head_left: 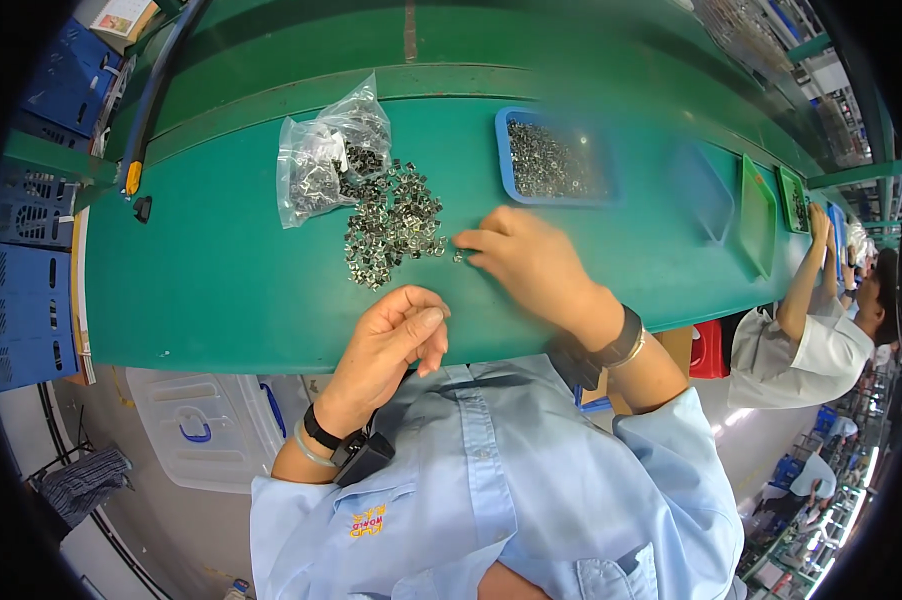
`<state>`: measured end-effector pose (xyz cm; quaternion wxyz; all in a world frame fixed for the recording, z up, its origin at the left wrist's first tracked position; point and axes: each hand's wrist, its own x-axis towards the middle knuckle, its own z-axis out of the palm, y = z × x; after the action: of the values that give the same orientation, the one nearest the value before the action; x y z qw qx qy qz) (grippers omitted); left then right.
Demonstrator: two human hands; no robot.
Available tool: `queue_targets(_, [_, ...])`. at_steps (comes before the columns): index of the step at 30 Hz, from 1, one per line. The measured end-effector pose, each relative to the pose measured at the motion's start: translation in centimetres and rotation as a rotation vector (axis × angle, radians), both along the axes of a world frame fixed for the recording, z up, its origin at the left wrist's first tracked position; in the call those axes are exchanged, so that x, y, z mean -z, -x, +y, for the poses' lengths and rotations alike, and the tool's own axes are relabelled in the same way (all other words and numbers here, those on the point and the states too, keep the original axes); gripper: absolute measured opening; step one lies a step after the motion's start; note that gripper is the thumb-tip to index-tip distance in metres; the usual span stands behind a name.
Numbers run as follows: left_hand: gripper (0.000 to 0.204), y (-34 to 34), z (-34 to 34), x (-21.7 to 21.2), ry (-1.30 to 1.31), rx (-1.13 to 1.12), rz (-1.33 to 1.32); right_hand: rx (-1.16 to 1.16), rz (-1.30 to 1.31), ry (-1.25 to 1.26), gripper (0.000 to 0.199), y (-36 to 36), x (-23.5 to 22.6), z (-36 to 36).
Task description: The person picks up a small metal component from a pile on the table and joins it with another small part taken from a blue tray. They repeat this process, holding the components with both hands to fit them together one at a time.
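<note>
Slightly parted right grip [463,250] beside fittings [395,226]

Parts pile [396,222] left of tray [551,202]

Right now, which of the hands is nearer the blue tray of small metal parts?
The right hand, just on the near side of the blue tray; the left hand is farther off, leftward and closer to the body.

Table [221,300] and surroundings: left of the table, blue crates [29,310]; below its near edge, a translucent storage box [196,425] and red container [709,352]; toward its right end, a green tray [758,218] and a co-worker [801,350].
</note>
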<state>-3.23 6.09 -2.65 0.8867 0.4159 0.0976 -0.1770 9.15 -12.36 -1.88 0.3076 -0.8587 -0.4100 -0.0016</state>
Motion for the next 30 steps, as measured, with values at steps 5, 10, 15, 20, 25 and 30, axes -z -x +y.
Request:
queue_targets(5, [0.013, -0.4, -0.1, -0.2, -0.044, -0.043, -0.008, -0.073, -0.025, 0.0, 0.013, -0.4, 0.7, 0.4])
queue_targets(10, [0.016, -2.1, -1.2, -0.6, -0.162, -0.107, -0.02, -0.01, 0.211, -0.177, 0.015, -0.3, -0.4, -0.5])
queue_targets(15, [0.019, -3.4, -2.4, -1.5, -0.084, -0.059, 0.012, -0.01, 0.239, -0.313, 0.018, 0.6, -1.4, -1.1])
queue_targets(20, [0.023, -3.8, -2.7, -1.1, 0.124, 0.019, 0.019, -0.055, 0.028, -0.315, 0.019, 1.4, -2.0, -1.5])
queue_targets(25, [0.025, -3.6, -3.4, -1.1, 0.055, -0.001, -0.01, -0.005, 0.119, -0.345, 0.02, 2.3, -2.3, -1.9])
queue_targets(30, [0.025, -3.4, -3.7, -1.2, -0.152, -0.037, -0.084, 0.076, 0.196, -0.37, 0.021, 3.2, -2.8, -1.8])
